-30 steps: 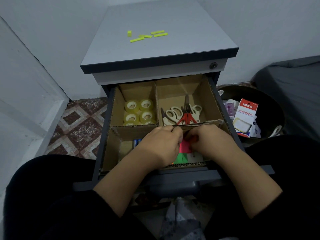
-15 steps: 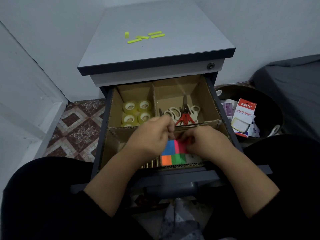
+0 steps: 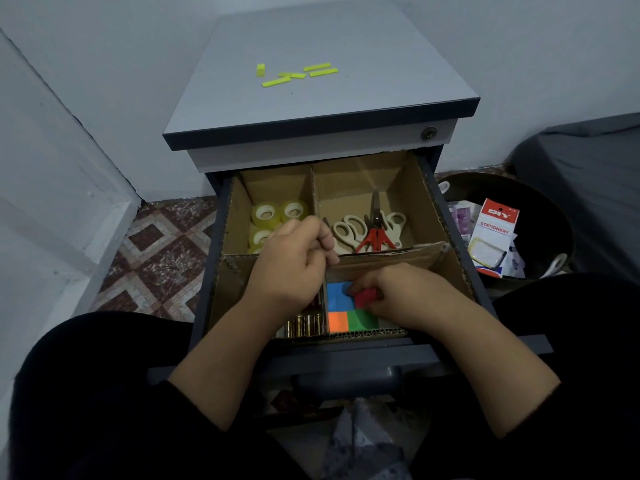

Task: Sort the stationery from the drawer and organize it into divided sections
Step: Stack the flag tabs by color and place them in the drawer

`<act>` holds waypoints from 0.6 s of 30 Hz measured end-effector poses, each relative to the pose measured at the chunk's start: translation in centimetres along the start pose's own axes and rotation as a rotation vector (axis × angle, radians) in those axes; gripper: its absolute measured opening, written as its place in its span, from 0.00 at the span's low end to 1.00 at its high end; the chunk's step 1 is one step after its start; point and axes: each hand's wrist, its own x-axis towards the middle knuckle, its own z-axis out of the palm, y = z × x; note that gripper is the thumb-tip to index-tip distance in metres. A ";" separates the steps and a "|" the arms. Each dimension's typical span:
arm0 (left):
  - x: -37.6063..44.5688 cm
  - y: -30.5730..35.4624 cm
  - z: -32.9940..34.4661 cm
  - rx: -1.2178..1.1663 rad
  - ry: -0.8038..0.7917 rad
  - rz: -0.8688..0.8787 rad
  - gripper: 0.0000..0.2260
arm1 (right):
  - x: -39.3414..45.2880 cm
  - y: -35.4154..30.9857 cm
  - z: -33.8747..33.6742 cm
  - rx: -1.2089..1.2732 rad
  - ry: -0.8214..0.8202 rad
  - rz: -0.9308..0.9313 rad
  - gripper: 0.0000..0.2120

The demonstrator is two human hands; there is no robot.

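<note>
Head cam: right hand (image 3: 403, 296) pinches a red sticky pad (image 3: 364, 297) over the coloured pads (image 3: 341, 308) in the cardboard divider's (image 3: 429, 216) front-right section, while the left hand (image 3: 294, 265) hovers loosely curled, apparently gripping nothing.

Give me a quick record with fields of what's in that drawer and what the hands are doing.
back left section: tape rolls
back right section: scissors
front left section: gold-coloured cylinders, kind unclear
front right section: coloured sticky notes
left hand: raised over the divider, fingers curled, contents unclear
right hand: pinches a red note
cabinet top: yellow strips
</note>
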 end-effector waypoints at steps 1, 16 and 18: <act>0.0 0.0 0.0 -0.001 0.005 -0.003 0.09 | 0.0 0.0 0.0 0.011 0.005 -0.006 0.18; 0.0 -0.2 0.1 0.015 -0.007 0.002 0.13 | -0.4 -0.3 -0.4 0.041 -0.061 -0.058 0.12; 0.0 -0.2 0.1 0.013 -0.007 0.006 0.14 | -0.5 -0.3 -0.4 0.041 -0.055 -0.058 0.13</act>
